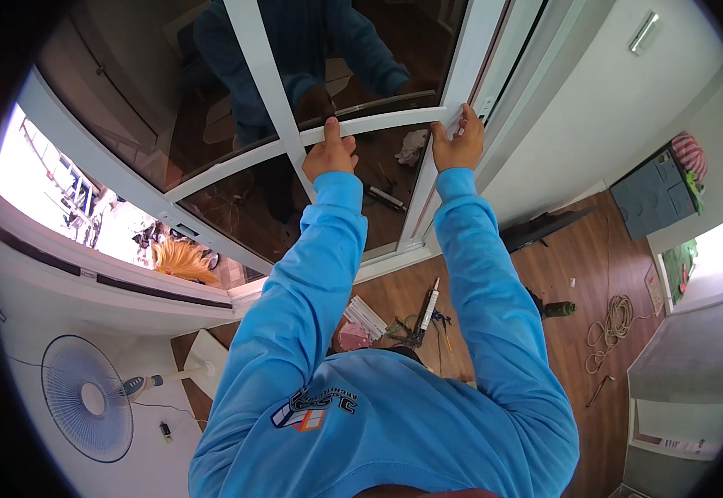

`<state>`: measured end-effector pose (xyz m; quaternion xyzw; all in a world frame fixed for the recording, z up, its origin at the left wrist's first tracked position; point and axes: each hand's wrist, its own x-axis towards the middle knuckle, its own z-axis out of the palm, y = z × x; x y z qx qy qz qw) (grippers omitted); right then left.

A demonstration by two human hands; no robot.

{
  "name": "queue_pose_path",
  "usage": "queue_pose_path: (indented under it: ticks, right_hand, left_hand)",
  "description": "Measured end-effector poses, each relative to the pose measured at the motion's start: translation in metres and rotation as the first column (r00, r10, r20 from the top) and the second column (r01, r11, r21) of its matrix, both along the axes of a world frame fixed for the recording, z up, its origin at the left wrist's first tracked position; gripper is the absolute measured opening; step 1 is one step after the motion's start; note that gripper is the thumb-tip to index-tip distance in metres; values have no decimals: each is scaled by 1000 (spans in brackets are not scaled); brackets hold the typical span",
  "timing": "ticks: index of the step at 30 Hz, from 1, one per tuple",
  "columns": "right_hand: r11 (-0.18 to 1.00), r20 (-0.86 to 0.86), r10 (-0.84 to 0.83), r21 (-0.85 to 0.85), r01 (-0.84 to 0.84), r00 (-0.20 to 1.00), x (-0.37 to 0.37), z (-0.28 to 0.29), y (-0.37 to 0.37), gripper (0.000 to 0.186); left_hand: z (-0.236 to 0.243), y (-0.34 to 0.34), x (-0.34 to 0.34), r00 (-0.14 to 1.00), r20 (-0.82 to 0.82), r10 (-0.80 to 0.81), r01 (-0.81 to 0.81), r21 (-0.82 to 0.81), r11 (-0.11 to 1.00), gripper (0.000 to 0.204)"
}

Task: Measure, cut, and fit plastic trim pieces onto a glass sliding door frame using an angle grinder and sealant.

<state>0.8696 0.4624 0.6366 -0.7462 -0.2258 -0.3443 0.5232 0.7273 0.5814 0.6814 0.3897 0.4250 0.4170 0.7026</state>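
A white-framed sliding glass door [447, 79] with dark panes stands in front of me. My left hand [331, 156] is closed at the junction of its curved crossbar [390, 118] and upright bar, thumb pressed against the white frame and fingers curled below. On the door's right side, my right hand [459, 149] grips the upright edge, with thumb and forefinger raised on either side of it. A small light piece shows between those fingers, too small to name. Blue sleeves cover both arms, which reach forward.
A caulking gun [429, 305], white strips [365, 317] and a pink cloth [353, 336] lie on the wooden floor. A fan [87, 398] stands left, near an open gap to the outside. At right are a coiled rope [613, 322], green bottle [559, 309] and grey drawer unit [653, 195].
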Motion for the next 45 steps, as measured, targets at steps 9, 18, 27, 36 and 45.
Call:
queue_pose_path:
  ticks: [9, 18, 27, 36, 45]
  right_hand:
    - [999, 164, 32, -43, -26, 986, 0, -3, 0, 38]
    - [995, 226, 80, 46, -92, 971, 5, -10, 7, 23]
    - [992, 237, 88, 73, -108, 968, 13, -12, -1, 27]
    - [985, 228, 142, 67, -161, 963, 10, -10, 2, 29]
    - [982, 225, 145, 85, -168, 964, 19, -13, 4, 34]
  left_hand:
    - [6, -17, 18, 967, 127, 223, -221, -30, 975, 50]
    - [9, -18, 23, 953, 144, 266, -258, -77, 963, 49]
    - [4, -70, 48, 877, -196, 439, 24, 930, 367, 41]
    - [32, -41, 81, 694, -487, 531, 705, 608, -364, 27]
    - [36, -26, 81, 750, -479, 455, 656, 622, -427, 16]
